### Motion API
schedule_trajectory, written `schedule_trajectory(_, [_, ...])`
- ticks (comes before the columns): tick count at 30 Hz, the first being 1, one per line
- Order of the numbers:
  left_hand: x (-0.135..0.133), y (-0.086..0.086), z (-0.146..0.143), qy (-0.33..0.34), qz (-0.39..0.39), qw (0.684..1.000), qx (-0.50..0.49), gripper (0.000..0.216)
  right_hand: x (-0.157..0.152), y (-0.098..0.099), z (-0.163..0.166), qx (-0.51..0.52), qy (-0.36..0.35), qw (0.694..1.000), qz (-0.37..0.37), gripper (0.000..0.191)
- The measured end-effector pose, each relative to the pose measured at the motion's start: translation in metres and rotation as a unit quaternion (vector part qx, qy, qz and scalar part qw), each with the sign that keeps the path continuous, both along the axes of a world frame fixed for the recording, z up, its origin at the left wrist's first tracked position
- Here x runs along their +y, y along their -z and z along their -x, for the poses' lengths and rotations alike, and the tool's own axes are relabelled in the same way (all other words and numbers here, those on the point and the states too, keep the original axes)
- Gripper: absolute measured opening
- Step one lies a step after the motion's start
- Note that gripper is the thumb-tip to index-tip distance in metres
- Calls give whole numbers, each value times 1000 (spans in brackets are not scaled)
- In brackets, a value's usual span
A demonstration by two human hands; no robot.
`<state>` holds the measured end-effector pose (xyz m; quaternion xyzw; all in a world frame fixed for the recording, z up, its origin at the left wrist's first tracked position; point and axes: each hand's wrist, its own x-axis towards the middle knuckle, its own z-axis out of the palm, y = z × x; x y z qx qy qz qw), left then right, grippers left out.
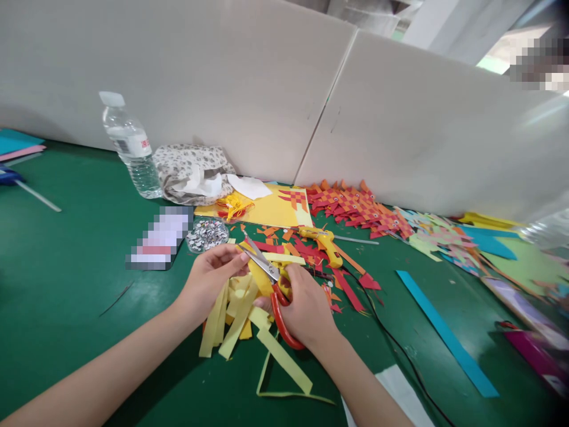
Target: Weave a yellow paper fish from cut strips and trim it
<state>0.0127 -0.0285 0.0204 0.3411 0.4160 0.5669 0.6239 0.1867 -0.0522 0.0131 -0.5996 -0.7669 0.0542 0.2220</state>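
Note:
My right hand [306, 308] grips red-handled scissors [269, 279], whose metal blades point up-left and are closed on a piece of yellow paper [260, 277]. My left hand [211, 274] pinches the same yellow paper at its upper edge, next to the blade tips. Several yellow paper strips [235, 320] hang and lie beneath both hands on the green table [66, 267]. More loose yellow strips [284, 362] trail toward me.
A yellow glue gun [324, 242] with a black cord lies behind the hands among red and orange scraps. A dish of googly eyes [207, 233], a water bottle [131, 148], a cloth pouch [191, 172], woven paper fish [355, 207], a blue strip [444, 332] and white partition boards surround the work area.

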Motion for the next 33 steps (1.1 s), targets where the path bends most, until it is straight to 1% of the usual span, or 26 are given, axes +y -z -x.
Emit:
schedule_trajectory(13, [2,2,0,11,17,999,-25,20,1,1,1,9,9,1000,-8,38])
schedule_trajectory(23, [1,2,2,21,25,999,-31,20,2,3,0,20,1,999,-40,40])
schedule_trajectory(26, [2,1,3,38,23,998,-36,19,2,2,-1,34,-4,998,-47,41])
schedule_trajectory(30, [4,1,4,59,26,997,-50,18,3,1,-3,57,22,998,-35,39])
schedule_trajectory(33, [4,2,4,59,33,996,-52,18,4,-1,-6,36,34,998,-42,34])
